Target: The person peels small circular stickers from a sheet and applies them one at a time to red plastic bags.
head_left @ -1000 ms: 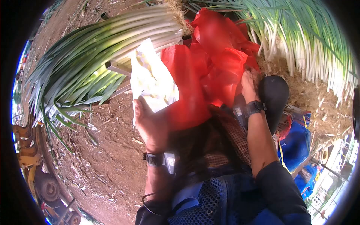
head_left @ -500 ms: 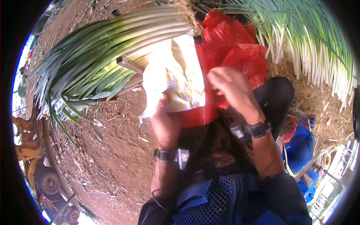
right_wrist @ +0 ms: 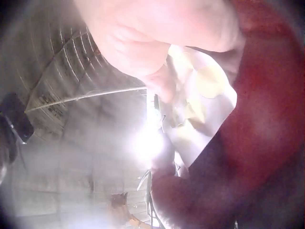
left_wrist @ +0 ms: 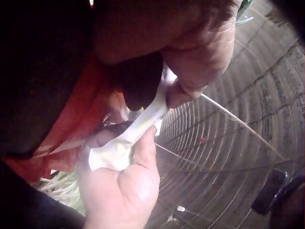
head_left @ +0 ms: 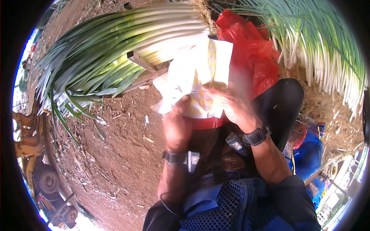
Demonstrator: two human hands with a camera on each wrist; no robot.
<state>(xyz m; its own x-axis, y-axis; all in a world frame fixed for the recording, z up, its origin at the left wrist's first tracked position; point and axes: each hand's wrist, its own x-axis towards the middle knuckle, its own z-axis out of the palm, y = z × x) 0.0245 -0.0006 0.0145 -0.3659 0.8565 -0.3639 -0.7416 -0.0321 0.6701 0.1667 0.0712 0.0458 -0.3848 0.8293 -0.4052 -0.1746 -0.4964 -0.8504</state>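
Note:
Both hands hold a white and yellow crumpled sheet (head_left: 200, 77) over the lap. The left hand (head_left: 177, 125) pinches its lower left part, thumb on top. At its lower right part the right hand (head_left: 235, 106) grips it with thumb and fingers. In the left wrist view the sheet (left_wrist: 138, 131) is bunched between the two hands; the right wrist view shows its patterned face (right_wrist: 200, 100). A red plastic bag (head_left: 254, 57) lies behind and under the sheet, on the right side.
Long leeks (head_left: 115, 42) lie on a metal frame (head_left: 144, 61) at the upper left. More green-topped stalks (head_left: 308, 46) stand at the upper right. Brown soil (head_left: 119, 154) spreads at left, with a yellow machine (head_left: 29, 134) at the edge. A blue bag (head_left: 308, 156) sits at right.
The right hand has left the red bag, moved left and taken hold of the sheet. The left hand has moved right with the sheet, which is now spread over part of the red bag.

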